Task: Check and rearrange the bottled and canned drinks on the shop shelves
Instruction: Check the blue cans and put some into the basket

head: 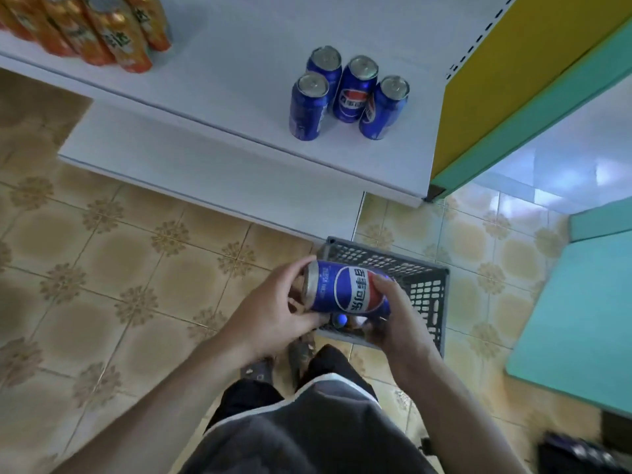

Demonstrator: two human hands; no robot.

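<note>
A blue cola can (345,290) lies on its side in both my hands, above a dark plastic basket (424,278) on the floor. My left hand (273,313) grips the can's top end. My right hand (396,323) curls round its bottom end. Several blue cola cans (352,94) stand upright together on the white shelf (239,97). Several orange drink cans (102,32) stand at the shelf's far left.
A lower white shelf (205,172) juts out beneath the upper one. A yellow and teal side panel (496,107) closes the shelf's right end. A teal surface (581,319) lies to the right. A blue bottle cap (340,319) shows inside the basket.
</note>
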